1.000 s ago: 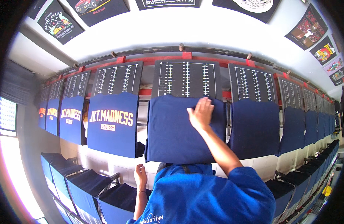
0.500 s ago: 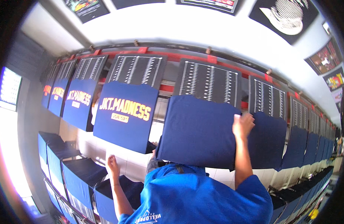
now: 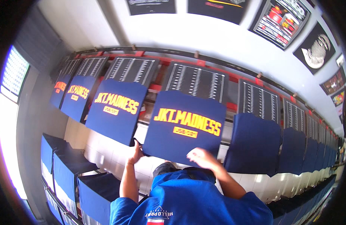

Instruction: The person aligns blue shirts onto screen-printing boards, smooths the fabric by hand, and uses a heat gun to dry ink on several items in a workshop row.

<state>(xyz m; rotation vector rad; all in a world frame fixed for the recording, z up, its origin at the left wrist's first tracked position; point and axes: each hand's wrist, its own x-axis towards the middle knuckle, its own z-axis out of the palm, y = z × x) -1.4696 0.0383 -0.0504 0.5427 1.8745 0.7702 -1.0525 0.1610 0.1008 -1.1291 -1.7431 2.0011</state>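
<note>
A navy T-shirt (image 3: pixel 180 144) lies over a dark board in front of me, with large yellow lettering and a small yellow printed box on it. My left hand (image 3: pixel 134 154) is at the near left corner of this shirt, its fingers closed at the edge and partly hidden there. Over the shirt's near edge lies my right hand (image 3: pixel 203 158), bent inward; motion blurs its fingers, so I cannot tell whether they pinch the cloth.
More printed navy shirts (image 3: pixel 114 112) line the rack to the left. Plain navy shirts (image 3: pixel 251 146) continue to the right. Behind run a red rail and a dark bar (image 3: pixel 165 52). Another row of shirt-covered boards (image 3: pixel 69 168) stands at the near left. Posters (image 3: pixel 281 22) hang on the wall.
The view has shifted left along the rack, from a plain shirt to a printed one. My right hand left the plain shirt's right edge; my left hand rose to the printed shirt's corner.
</note>
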